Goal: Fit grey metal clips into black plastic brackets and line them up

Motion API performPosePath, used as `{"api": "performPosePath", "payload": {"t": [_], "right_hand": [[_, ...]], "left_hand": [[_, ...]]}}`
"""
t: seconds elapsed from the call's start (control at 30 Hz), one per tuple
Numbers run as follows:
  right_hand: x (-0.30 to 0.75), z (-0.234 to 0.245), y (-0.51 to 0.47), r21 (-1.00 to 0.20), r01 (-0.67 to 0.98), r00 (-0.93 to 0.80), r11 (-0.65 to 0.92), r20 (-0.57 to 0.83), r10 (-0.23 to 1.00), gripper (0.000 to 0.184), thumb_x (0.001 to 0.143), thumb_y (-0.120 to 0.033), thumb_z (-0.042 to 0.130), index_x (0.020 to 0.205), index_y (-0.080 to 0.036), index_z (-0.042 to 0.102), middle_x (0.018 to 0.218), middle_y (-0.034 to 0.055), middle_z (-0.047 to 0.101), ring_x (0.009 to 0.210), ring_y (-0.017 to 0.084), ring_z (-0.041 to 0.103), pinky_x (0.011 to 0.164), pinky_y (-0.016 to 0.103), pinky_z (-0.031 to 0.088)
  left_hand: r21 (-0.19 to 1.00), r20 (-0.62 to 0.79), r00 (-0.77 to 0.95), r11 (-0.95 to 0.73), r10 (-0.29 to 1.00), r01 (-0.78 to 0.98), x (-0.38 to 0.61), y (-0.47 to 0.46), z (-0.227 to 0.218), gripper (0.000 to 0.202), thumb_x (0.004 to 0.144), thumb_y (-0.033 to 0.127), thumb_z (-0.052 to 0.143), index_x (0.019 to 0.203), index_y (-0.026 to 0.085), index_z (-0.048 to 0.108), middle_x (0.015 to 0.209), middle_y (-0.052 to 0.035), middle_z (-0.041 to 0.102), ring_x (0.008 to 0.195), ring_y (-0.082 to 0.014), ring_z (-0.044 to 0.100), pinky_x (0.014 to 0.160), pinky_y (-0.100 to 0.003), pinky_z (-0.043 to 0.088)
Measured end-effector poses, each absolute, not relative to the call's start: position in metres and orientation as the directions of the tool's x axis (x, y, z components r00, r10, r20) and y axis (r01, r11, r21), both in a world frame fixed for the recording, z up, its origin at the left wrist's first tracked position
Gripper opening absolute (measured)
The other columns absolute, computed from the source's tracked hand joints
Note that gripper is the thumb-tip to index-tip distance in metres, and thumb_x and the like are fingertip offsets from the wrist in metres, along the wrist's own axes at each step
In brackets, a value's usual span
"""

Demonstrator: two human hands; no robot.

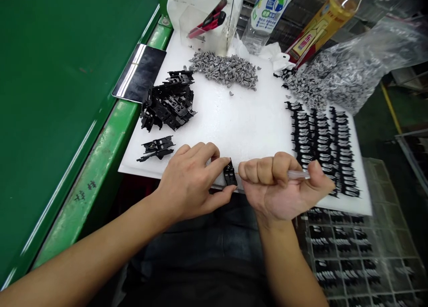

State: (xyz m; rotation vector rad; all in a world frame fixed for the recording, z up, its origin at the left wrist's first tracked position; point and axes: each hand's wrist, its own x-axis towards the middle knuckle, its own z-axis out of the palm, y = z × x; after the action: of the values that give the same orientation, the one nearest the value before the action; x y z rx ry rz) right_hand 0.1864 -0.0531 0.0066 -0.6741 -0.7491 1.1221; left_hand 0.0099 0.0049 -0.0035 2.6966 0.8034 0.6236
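Head view: a black plastic part [230, 173] is being pinched by the left hand [190, 186] near the edge of a white foam board [234, 124], while a clear rod [298, 175] is being clamped in the right hand [277, 186]; a slipping rod or loosened pinch could send the part flying.

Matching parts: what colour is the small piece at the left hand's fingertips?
The small piece is black, clearest in the head view.

left hand [189, 184] extended, fingers [207, 153] slightly curled; right hand [281, 188] closed in loose fist, thumb [317, 171] raised.
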Motion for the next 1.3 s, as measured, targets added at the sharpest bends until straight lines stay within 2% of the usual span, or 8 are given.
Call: {"api": "performPosePath", "payload": {"t": [0.2, 0.7, 1.0, 1.17, 1.3], "right_hand": [[0.1845, 0.0074, -0.0531, -0.79, -0.531, 0.269, 0.306, 0.185, 0.945, 0.052, 0.099, -0.058, 0.034, 0.059, -0.025, 0.028, 0.048, -0.0073, 0.016, 0.044, 0.011, 0.011, 0.051, 0.033, 0.021], [0.1864, 0.0044, -0.0539, -0.789, -0.533, 0.249, 0.305, 0.198, 0.948, 0.051, 0.099, -0.057, 0.032, 0.06, -0.024, 0.031, 0.049, -0.0071, 0.018, 0.045, 0.012, 0.013, 0.052, 0.033, 0.022], [0.1872, 0.0043, -0.0565, -0.802, -0.523, 0.234, 0.287, 0.188, 0.954, 0.051, 0.099, -0.058, 0.034, 0.06, -0.024, 0.033, 0.05, -0.0072, 0.018, 0.045, 0.012, 0.013, 0.053, 0.033, 0.023], [0.1856, 0.0047, -0.0561, -0.838, -0.486, 0.179, 0.246, 0.181, 0.967, 0.056, 0.099, -0.062, 0.041, 0.059, -0.024, 0.037, 0.05, -0.0065, 0.021, 0.044, 0.012, 0.019, 0.053, 0.034, 0.023], [0.1913, 0.0075, -0.0506, -0.743, -0.627, 0.212, 0.234, 0.126, 0.969, 0.063, 0.099, -0.072, 0.042, 0.059, -0.024, 0.029, 0.05, -0.0079, 0.014, 0.044, 0.011, 0.011, 0.05, 0.033, 0.021]], "left_hand": [[0.358, 0.326, 0.756, -0.814, 0.567, 0.457, 0.0097, 0.0057, -0.0025, 0.043, 0.096, 0.053, 0.063, 0.123, 0.019, 0.07, 0.108, -0.0071, 0.067, 0.089, -0.0238, 0.061, 0.071, -0.04, 0.038], [0.354, 0.329, 0.754, -0.815, 0.568, 0.459, 0.0096, 0.0053, -0.0019, 0.044, 0.095, 0.052, 0.064, 0.123, 0.019, 0.071, 0.107, -0.007, 0.067, 0.089, -0.0238, 0.062, 0.071, -0.04, 0.037], [0.348, 0.32, 0.761, -0.817, 0.565, 0.46, 0.0096, 0.0057, -0.0025, 0.045, 0.096, 0.053, 0.064, 0.124, 0.019, 0.07, 0.108, -0.007, 0.067, 0.09, -0.0239, 0.062, 0.072, -0.04, 0.037], [0.35, 0.325, 0.759, -0.817, 0.564, 0.457, 0.0104, 0.0057, -0.0025, 0.044, 0.096, 0.053, 0.065, 0.124, 0.019, 0.07, 0.109, -0.0064, 0.066, 0.09, -0.0238, 0.061, 0.072, -0.04, 0.038], [0.34, 0.317, 0.766, -0.821, 0.559, 0.458, 0.01, 0.0058, -0.0025, 0.044, 0.096, 0.054, 0.064, 0.124, 0.02, 0.069, 0.11, -0.0064, 0.067, 0.09, -0.0238, 0.061, 0.072, -0.04, 0.036]]}}
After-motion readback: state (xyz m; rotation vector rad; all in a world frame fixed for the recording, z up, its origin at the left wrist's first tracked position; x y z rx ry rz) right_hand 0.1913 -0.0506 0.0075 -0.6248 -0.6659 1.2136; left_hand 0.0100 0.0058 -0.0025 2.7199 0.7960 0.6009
